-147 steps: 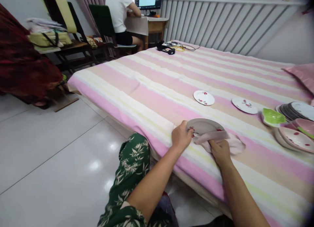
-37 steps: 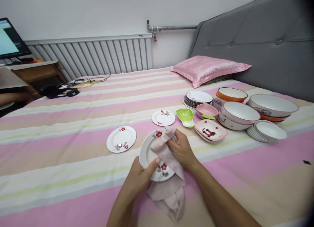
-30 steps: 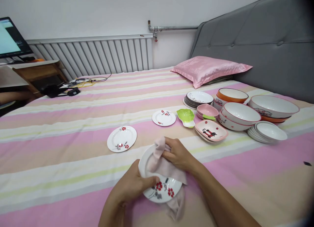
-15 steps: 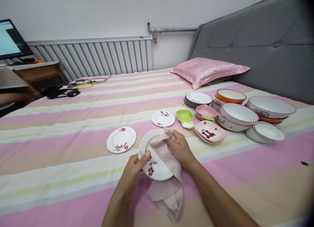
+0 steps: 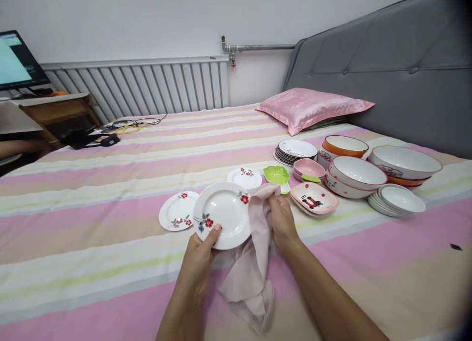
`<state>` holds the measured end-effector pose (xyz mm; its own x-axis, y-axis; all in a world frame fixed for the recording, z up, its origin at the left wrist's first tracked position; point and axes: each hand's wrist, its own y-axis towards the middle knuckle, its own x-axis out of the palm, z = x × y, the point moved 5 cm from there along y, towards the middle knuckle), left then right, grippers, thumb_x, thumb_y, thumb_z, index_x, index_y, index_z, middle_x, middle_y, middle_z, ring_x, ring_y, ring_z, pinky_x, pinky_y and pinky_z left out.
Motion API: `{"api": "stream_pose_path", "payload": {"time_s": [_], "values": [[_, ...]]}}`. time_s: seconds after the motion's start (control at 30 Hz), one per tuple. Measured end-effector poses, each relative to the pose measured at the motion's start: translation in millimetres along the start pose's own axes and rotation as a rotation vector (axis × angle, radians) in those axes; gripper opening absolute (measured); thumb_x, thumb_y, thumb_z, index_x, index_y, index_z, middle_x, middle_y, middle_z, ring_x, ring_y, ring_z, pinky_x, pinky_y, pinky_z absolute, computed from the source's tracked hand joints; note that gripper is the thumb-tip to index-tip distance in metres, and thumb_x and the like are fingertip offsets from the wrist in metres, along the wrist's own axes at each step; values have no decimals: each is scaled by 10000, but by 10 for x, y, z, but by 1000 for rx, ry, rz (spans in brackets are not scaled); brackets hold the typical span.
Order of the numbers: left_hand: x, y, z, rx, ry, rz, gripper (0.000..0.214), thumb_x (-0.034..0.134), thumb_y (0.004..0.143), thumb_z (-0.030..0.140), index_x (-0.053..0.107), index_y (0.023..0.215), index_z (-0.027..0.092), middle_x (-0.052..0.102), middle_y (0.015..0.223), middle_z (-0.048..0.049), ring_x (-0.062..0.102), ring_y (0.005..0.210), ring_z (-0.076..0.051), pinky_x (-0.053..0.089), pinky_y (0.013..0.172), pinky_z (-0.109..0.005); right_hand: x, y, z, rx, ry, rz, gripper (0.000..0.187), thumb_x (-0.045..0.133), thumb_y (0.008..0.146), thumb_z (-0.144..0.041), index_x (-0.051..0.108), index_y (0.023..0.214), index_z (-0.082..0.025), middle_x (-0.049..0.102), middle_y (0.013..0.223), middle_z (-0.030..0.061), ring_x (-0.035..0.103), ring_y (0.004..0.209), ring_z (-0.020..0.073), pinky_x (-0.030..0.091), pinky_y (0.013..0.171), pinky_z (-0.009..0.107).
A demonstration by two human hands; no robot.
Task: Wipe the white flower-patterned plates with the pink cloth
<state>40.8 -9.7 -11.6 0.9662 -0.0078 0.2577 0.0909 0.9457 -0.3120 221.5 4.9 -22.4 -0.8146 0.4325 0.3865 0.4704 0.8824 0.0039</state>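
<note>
My left hand (image 5: pixel 201 257) grips the lower left rim of a white plate (image 5: pixel 228 215) with red flowers, thumb on top, held above the bed. A pale pink cloth (image 5: pixel 260 242) is pinched in my right hand (image 5: pixel 282 218) at the plate's right edge and hangs down toward the bedspread. Behind the held plate, two similar flowered plates lie flat: one plate (image 5: pixel 175 211) to the left, partly covered by it, and another plate (image 5: pixel 239 176) farther back. A green leaf-shaped dish (image 5: pixel 276 174) sits just beyond my right hand, near a pink square dish (image 5: pixel 313 198) with a cat picture.
To the right stand a stack of plates (image 5: pixel 297 148), a pink bowl (image 5: pixel 309 166), large bowls (image 5: pixel 357 171) and small white dishes (image 5: pixel 401 198). A pink pillow (image 5: pixel 313 107) rests by the grey headboard (image 5: pixel 387 61). Cables (image 5: pixel 136 122) lie at the far left; a person's arm shows at the left edge.
The plate has risen and turned in my left hand, its flowers now at left and upper right. My right hand and the cloth have shifted to the plate's right edge, uncovering its face.
</note>
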Motion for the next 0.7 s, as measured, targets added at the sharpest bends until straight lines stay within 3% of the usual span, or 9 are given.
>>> {"api": "stream_pose_path", "payload": {"time_s": [0.17, 0.33, 0.53, 0.7], "values": [[-42, 6, 75, 64, -78, 78, 381, 693, 662, 267, 598, 1012, 147, 623, 1119, -106, 577, 1006, -243, 519, 750, -300, 19, 19, 15, -5, 110, -72, 325, 466, 805, -419, 585, 971, -166, 661, 970, 60, 608, 929, 225, 501, 761, 327], [-8, -26, 111, 135, -65, 79, 375, 702, 642, 327, 627, 955, 134, 671, 1007, -94, 603, 951, -245, 504, 775, -326, 89, -41, -64, -110, 11, -163, 382, 636, 708, -366, 547, 1029, -179, 627, 1051, 77, 579, 985, 233, 475, 822, 341], [-4, -26, 116, 169, -54, 92, 372, 710, 631, 335, 638, 929, 124, 683, 955, -88, 600, 939, -246, 481, 788, -334, 217, -145, -239, -175, -12, -303, 464, 666, 697, -303, 418, 1083, -237, 623, 1058, 70, 580, 994, 210, 468, 836, 353], [4, -35, 110, 171, -24, 83, 357, 699, 649, 336, 640, 925, 118, 684, 937, -85, 597, 940, -239, 453, 848, -351, 207, -118, -201, -233, -12, -284, 313, 646, 727, -296, 537, 1008, -213, 639, 1017, 51, 584, 964, 191, 459, 822, 307]]}}
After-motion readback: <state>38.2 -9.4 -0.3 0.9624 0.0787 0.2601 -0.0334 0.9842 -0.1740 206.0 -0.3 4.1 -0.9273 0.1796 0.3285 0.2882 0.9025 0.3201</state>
